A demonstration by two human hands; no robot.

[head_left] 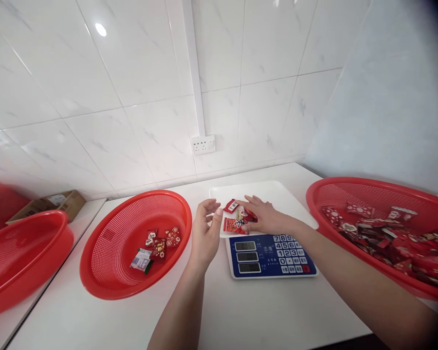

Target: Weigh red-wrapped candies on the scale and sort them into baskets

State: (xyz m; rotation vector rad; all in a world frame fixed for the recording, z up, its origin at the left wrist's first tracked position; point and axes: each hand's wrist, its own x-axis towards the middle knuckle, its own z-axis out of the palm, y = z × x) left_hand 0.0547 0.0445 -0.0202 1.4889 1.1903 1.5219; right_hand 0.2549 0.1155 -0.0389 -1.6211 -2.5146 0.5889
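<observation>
Plainly, red packets [233, 225] lie between half-open, empty left hand [206, 234] and spread right hand [264, 217], grip unclear.

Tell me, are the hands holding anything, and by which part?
The left hand holds nothing visible. The right hand is over red packets on the scale; whether it grips any, or where, cannot be told.

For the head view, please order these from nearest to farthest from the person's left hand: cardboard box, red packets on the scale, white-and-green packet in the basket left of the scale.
From the left hand:
1. Red packets: just to its right, on the white pan.
2. White-and-green packet: to its left, inside the basket.
3. Cardboard box: farther left, beyond that basket.
</observation>
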